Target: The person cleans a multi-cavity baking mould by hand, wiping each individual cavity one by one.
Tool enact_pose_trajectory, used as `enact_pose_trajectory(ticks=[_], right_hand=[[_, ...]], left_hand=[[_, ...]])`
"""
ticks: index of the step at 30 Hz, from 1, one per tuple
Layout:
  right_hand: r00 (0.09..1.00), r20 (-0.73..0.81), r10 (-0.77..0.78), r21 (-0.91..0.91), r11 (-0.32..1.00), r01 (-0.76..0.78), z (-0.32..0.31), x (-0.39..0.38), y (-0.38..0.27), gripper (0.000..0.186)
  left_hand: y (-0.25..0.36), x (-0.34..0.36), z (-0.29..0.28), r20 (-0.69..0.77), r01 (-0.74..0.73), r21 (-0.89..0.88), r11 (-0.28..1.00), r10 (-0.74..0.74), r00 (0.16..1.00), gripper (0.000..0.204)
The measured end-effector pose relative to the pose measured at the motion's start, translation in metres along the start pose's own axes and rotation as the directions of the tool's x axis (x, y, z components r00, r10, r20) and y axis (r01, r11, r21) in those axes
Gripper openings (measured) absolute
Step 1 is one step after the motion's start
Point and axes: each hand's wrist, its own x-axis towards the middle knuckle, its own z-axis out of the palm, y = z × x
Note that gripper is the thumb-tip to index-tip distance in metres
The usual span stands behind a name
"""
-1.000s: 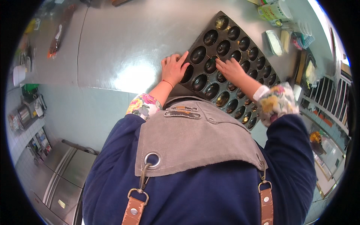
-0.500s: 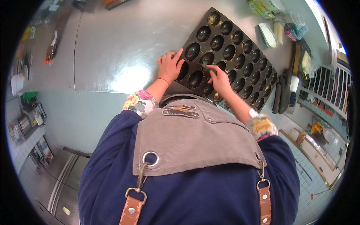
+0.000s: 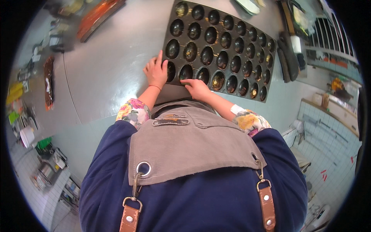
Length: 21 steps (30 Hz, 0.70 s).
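Observation:
A dark baking tray (image 3: 220, 48) with several rows of oval hollows, some with yellowish crumbs or residue, lies on the steel worktop. My left hand (image 3: 155, 70) rests at its near left corner, fingers stretched out and a little apart. My right hand (image 3: 196, 88) is at the near edge, just below a hollow, with its fingers curled. I cannot make out whether something small is between its fingertips.
A long reddish-brown object (image 3: 98, 19) lies at the back left, a wrapped brown item (image 3: 49, 83) at the left. Beyond the tray are a pale oblong container (image 3: 247, 5) and dark padded items (image 3: 286, 58). A grey apron (image 3: 193, 143) covers my front.
My right hand has moved from the inner hollows down to the tray's near edge. The tray now appears less slanted and farther left in view, with my left hand still at its corner.

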Motion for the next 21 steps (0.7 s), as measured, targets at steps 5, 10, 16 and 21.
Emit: enact_pose_trajectory(ticks=[5, 10, 16, 21], right_hand=[[0.919, 0.059, -0.389, -0.706, 0.635, 0.314, -0.028, -0.021, -0.010, 0.018], [0.940, -0.122, -0.320, -0.714, 0.686, 0.141, -0.060, -0.053, 0.032, 0.039], [0.868, -0.080, 0.491, 0.476, 0.783, -0.399, -0.008, -0.026, 0.014, 0.035], [0.977, -0.147, 0.154, -0.137, 0.975, -0.175, -0.041, -0.055, 0.026, 0.030]], left_hand=[[-0.005, -0.001, 0.003, 0.078, 0.024, 0.013, 1.000, -0.025, 0.997, 0.051], [-0.005, 0.001, 0.002, 0.074, -0.002, -0.018, 1.000, 0.003, 0.997, 0.052], [-0.003, 0.004, 0.001, 0.113, -0.003, 0.007, 1.000, 0.002, 0.994, 0.054], [-0.001, 0.002, -0.003, 0.108, -0.005, -0.032, 0.999, 0.008, 0.994, 0.054]])
